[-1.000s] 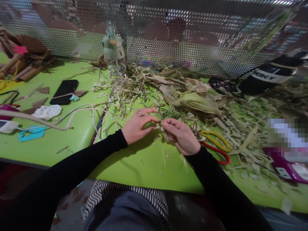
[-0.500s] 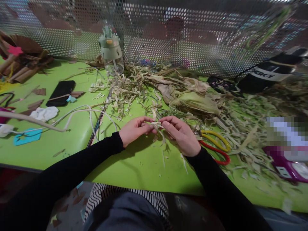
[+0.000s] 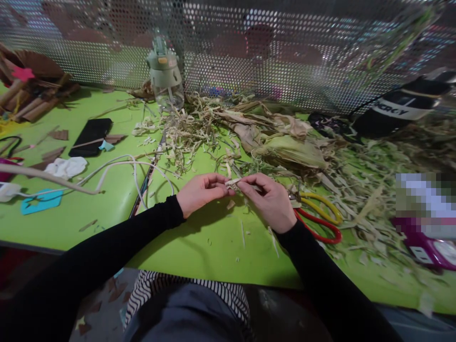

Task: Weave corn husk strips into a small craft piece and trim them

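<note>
A small piece of pale corn husk strip [image 3: 232, 183] is pinched between my two hands, low over the green table. My left hand [image 3: 204, 192] has thumb and fingers closed on its left end. On the other side, the thumb and forefinger of my right hand [image 3: 268, 199] grip its right end. Whether the piece is knotted or braided is too small to tell. Just behind my fingertips lie more husk strips [image 3: 228, 166]. Scissors with red and yellow handles [image 3: 322, 207] rest beside my right wrist.
Whole dried corn husks [image 3: 290, 149] and a shredded heap [image 3: 185, 128] lie at the back. A clear bottle [image 3: 166, 80] stands by the perforated metal screen [image 3: 221, 52]. On the left are a black phone [image 3: 90, 137] and white cables [image 3: 133, 166]; a black bottle [image 3: 395, 111] leans at right.
The strand that hung below my fingers is no longer seen there. My right fingers have shifted slightly on the husk strip; both hands stay in nearly the same place.
</note>
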The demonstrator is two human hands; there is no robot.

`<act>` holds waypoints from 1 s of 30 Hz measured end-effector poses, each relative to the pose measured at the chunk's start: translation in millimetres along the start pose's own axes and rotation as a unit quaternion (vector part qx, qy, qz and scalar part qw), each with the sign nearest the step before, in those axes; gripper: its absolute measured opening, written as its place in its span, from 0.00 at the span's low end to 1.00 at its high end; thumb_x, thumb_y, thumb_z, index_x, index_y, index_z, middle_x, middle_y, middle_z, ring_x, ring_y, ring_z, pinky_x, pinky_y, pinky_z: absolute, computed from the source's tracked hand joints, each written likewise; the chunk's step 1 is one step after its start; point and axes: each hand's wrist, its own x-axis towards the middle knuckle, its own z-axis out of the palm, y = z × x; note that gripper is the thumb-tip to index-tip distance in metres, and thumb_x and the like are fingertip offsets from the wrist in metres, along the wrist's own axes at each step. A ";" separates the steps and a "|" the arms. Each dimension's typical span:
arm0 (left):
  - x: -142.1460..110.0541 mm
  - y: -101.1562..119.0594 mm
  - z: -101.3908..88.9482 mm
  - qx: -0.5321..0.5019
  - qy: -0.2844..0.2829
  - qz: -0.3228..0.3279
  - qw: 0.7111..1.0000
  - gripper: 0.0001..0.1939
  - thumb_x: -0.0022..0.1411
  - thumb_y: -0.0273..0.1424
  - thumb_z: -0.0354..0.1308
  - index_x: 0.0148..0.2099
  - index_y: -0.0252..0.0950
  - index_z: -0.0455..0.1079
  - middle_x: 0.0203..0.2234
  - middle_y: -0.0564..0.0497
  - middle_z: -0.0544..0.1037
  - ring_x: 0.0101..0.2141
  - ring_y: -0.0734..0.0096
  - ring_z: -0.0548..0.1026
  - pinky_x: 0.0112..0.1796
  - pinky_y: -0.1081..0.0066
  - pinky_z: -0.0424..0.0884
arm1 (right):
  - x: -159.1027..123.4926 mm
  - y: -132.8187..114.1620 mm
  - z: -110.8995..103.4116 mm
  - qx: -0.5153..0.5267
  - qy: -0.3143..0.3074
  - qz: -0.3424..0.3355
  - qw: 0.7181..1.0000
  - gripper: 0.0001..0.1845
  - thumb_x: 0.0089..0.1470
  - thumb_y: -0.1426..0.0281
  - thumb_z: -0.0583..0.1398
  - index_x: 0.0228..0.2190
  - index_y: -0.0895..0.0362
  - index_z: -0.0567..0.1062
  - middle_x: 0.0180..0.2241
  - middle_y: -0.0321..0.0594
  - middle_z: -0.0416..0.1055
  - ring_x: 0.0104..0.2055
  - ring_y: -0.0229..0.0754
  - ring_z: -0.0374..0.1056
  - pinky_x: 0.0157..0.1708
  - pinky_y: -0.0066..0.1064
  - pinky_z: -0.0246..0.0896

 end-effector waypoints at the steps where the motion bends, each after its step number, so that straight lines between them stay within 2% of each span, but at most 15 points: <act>1: -0.1 -0.3 -0.2 0.004 0.000 0.001 1.000 0.06 0.55 0.19 0.57 0.37 0.31 0.70 0.28 0.51 0.79 0.28 0.81 0.75 0.38 0.74 0.69 | -0.1 -0.8 0.0 -0.004 0.003 0.000 1.000 0.10 0.54 0.62 0.60 0.29 0.55 0.74 0.27 0.37 0.70 0.27 0.37 0.61 0.26 0.30 0.54; 5: -0.7 0.1 -1.0 0.053 0.008 0.003 0.999 0.01 0.56 0.24 0.59 0.33 0.30 0.70 0.25 0.52 0.77 0.25 0.82 0.72 0.34 0.75 0.68 | -0.2 -5.4 -1.1 -0.011 0.011 -0.015 1.000 0.09 0.54 0.63 0.61 0.28 0.56 0.74 0.27 0.37 0.69 0.26 0.36 0.60 0.26 0.29 0.54; 7: -1.0 1.7 -1.7 0.072 0.008 0.003 0.997 0.03 0.57 0.26 0.59 0.31 0.30 0.69 0.23 0.53 0.76 0.24 0.82 0.70 0.33 0.75 0.67 | -0.5 -6.4 -1.6 -0.009 0.011 -0.016 1.000 0.09 0.54 0.64 0.60 0.27 0.56 0.73 0.27 0.37 0.69 0.26 0.36 0.60 0.25 0.29 0.53; 14: 0.4 4.4 -5.9 0.070 0.003 0.007 0.997 0.03 0.56 0.25 0.59 0.32 0.30 0.69 0.23 0.54 0.75 0.25 0.81 0.71 0.36 0.74 0.67 | -1.6 -3.4 0.3 0.021 0.017 0.017 1.000 0.11 0.53 0.62 0.61 0.26 0.57 0.72 0.24 0.34 0.67 0.23 0.34 0.57 0.23 0.27 0.52; 17: 1.3 -0.5 -4.0 0.058 -0.010 0.013 0.998 0.07 0.54 0.28 0.62 0.35 0.30 0.68 0.26 0.53 0.75 0.26 0.81 0.71 0.35 0.73 0.68 | -2.0 -4.3 4.0 0.065 0.000 0.037 0.997 0.12 0.53 0.61 0.60 0.27 0.57 0.73 0.24 0.34 0.68 0.23 0.34 0.58 0.22 0.26 0.53; 20: 1.5 -4.4 -0.9 0.033 -0.028 0.011 0.999 0.12 0.52 0.31 0.65 0.38 0.32 0.68 0.30 0.53 0.75 0.29 0.79 0.72 0.33 0.73 0.68 | -2.7 -6.2 6.7 0.054 -0.004 0.024 0.998 0.11 0.54 0.62 0.60 0.27 0.57 0.73 0.25 0.35 0.69 0.25 0.35 0.61 0.24 0.27 0.56; 25: -0.4 0.1 0.4 0.027 -0.008 -0.037 0.999 0.10 0.51 0.29 0.65 0.31 0.30 0.66 0.24 0.52 0.76 0.24 0.80 0.72 0.28 0.76 0.67 | -2.8 -5.3 4.8 -0.017 0.013 -0.025 0.999 0.10 0.53 0.63 0.61 0.26 0.57 0.73 0.25 0.35 0.66 0.24 0.35 0.58 0.24 0.28 0.53; 30: 0.7 1.5 -4.2 0.015 -0.054 -0.072 0.996 0.11 0.49 0.27 0.67 0.30 0.29 0.67 0.24 0.51 0.76 0.23 0.80 0.72 0.28 0.76 0.67 | -2.7 -5.1 3.5 -0.020 0.006 -0.033 0.999 0.11 0.55 0.62 0.60 0.28 0.57 0.72 0.28 0.36 0.66 0.26 0.35 0.59 0.24 0.28 0.56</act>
